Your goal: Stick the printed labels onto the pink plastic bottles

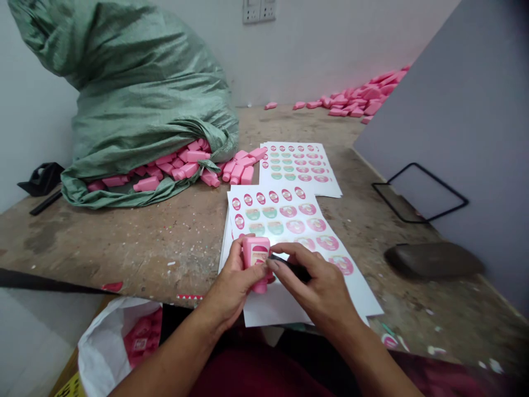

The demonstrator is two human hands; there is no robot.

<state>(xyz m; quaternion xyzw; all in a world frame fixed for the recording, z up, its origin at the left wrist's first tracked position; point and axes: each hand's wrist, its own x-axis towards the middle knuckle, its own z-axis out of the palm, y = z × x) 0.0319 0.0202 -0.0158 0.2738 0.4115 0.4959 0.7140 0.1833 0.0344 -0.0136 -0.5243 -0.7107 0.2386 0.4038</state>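
My left hand (235, 281) is closed around a small pink plastic bottle (248, 249), its neck tilted down towards me. An oval label with a deep pink part and a pale middle (258, 256) sits on the bottle's face. A slim black tool (295, 268), its exact kind unclear, is pinched in my right hand (320, 284). The fingertips of that hand are right beside the label. Beneath both hands lie sheets of stickers (297, 226) with rows of pink and green ovals.
A green woven sack (152, 82) spills pink bottles (190, 157) at the left. More sticker sheets (289, 160) lie behind, and a bottle heap (355, 99) is at the back right. A dark case (432, 261) and black wire frame (419, 193) are right. A white bag (99, 347) hangs below.
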